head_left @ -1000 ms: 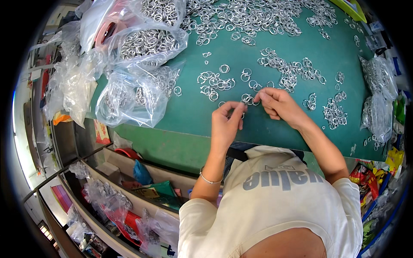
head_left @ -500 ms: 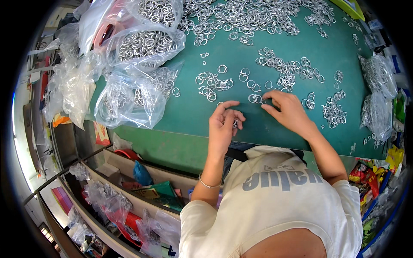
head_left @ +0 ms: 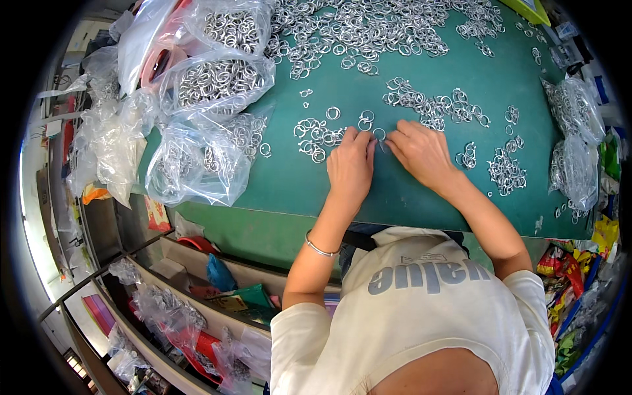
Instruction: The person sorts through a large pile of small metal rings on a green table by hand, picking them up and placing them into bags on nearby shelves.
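Observation:
On the green table, my left hand (head_left: 350,166) and my right hand (head_left: 423,157) meet with their fingertips close together. Between them shows a thin silver metal ring (head_left: 380,133). The fingers of each hand are bent and pinched at its sides, partly hiding how it is gripped. Just beyond the fingertips lie a couple of linked loose rings (head_left: 366,120). A small cluster of rings (head_left: 317,137) sits left of my left hand. A longer scatter of rings (head_left: 431,105) spreads beyond my right hand.
A large heap of metal rings (head_left: 368,29) covers the far side of the green table (head_left: 316,194). Clear plastic bags of rings (head_left: 220,82) stand at the left, more bags (head_left: 576,118) at the right edge. Below left is an open drawer (head_left: 191,263).
My left hand has moved up and turned its fingers toward the table. My right hand has shifted slightly left, and both now come together at one ring.

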`<state>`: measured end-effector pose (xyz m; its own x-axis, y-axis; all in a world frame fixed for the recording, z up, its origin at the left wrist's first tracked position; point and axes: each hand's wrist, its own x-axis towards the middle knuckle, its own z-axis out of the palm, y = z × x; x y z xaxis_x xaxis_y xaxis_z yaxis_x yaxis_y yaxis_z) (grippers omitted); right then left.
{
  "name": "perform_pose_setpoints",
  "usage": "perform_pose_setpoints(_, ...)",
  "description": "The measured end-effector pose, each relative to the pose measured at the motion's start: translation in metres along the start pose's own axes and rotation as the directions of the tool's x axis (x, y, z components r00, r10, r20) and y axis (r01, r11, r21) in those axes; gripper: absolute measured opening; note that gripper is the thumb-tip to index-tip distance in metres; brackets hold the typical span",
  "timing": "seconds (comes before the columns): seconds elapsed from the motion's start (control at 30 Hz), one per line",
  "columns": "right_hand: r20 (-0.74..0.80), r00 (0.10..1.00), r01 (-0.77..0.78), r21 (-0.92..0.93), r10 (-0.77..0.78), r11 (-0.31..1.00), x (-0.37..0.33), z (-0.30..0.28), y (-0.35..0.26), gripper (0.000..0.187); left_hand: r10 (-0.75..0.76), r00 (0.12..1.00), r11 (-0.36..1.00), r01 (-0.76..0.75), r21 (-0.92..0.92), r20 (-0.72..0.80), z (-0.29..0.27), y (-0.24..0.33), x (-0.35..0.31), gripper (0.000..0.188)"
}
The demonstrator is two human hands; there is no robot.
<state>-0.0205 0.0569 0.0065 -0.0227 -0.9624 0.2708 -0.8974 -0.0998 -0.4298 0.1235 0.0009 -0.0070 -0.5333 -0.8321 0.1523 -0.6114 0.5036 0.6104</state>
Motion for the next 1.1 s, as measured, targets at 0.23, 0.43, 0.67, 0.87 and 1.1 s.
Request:
perform_pose_setpoints(0.23, -0.006, 0.99, -0.138, 0.185, 0.141, 0.973, -0.007, -0.003, 0.008, 0.019, -0.069, 0.997, 0.994, 0.071, -0.084, 0.032, -0.006, 0.004, -0.003, 0.016)
perform_pose_setpoints(0.43, 0.281, 0.959, -0.06, 0.109, 0.027, 0.992, -0.021, -0.019, -0.01, 0.025, 0.069, 0.996, 0.998, -0.069, -0.003, 0.058, -0.001, 0.0, 0.007, 0.017)
perform_pose_setpoints(0.67, 0.361, 0.93, -0.136, 0.168, 0.067, 0.976, -0.03, -0.023, -0.01, 0.024, -0.249, 0.88, 0.291, 0.466, -0.835, 0.405, -0.019, -0.002, 0.005, 0.012)
perform_pose_setpoints(0.87, 0.387, 0.922, -0.077, 0.2, -0.007, 0.977, -0.034, -0.019, -0.007, 0.026, -0.146, 0.809, -0.44, 0.461, -0.77, 0.569, -0.03, -0.003, -0.014, 0.023)
perform_pose_setpoints(1.1, 0.31, 0.948, -0.129, 0.155, 0.076, 0.979, -0.035, -0.026, -0.014, 0.019, -0.294, 0.899, 0.545, 0.436, -0.716, 0.324, -0.018, 0.002, -0.035, 0.012)
